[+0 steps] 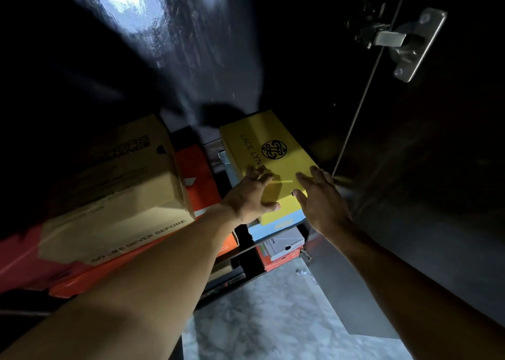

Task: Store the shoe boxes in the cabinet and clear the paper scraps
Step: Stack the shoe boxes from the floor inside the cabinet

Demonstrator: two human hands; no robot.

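Note:
A yellow shoe box [269, 152] with a black round logo lies on top of a stack inside the dark cabinet, over a light blue box [273, 229]. My left hand [250, 195] rests on the yellow lid's near left corner with fingers spread and thumb at the front edge. My right hand [321, 198] lies flat against the box's near right corner, fingers apart. A tan cardboard shoe box [123, 187] sits to the left on orange boxes [202, 179]. A small paper scrap [301, 272] lies on the marble floor.
The open cabinet door [426, 168] stands at the right with a metal hinge [404, 42]. More boxes [284, 246] fill the shelf below. A red box [19, 255] sits at the far left. Marble floor [273, 318] lies underneath.

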